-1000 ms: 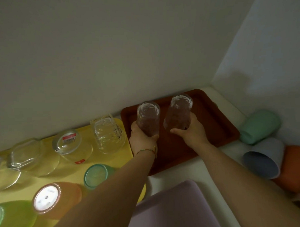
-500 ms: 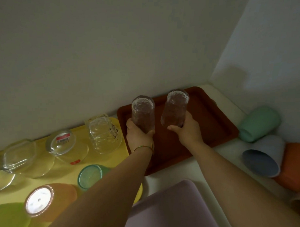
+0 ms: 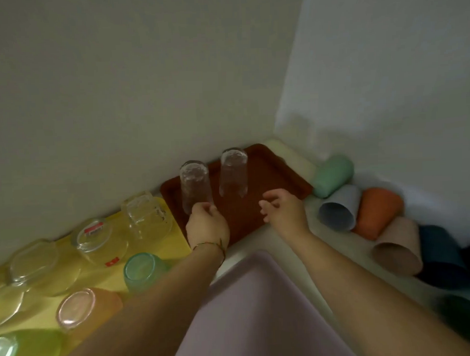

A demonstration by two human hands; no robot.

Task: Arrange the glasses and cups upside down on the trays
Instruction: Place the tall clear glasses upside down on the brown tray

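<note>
A: Hands first?

B: Both arms stretched toward 12 o'clock. Left hand [image 3: 207,226], thin bracelet [image 3: 208,245] at the wrist, fingers curled against the lower rim of the left glass [image 3: 195,186]. Gripping or merely touching: impossible to tell. Right hand [image 3: 283,210] clear of the right glass [image 3: 233,172], at its 5 o'clock, fingers loosely bent and apart, holding nothing.

A: And the two glasses?

B: Upside down on the brown tray [image 3: 271,176], side by side toward its far edge, a gap between them.

A: Other containers?

B: Yellow tray [image 3: 177,246] at 9 o'clock of the brown one, carrying upturned pieces: a square clear glass [image 3: 146,215], a labelled clear glass [image 3: 94,236], a teal cup [image 3: 141,269], an orange cup [image 3: 81,311]. Purple tray [image 3: 246,310] at 6 o'clock, between the forearms. At 3 o'clock, lying on their sides on the desk [image 3: 257,242]: a green cup [image 3: 332,177], a grey cup [image 3: 339,208], a rust cup [image 3: 379,212], a beige cup [image 3: 398,246].
</note>
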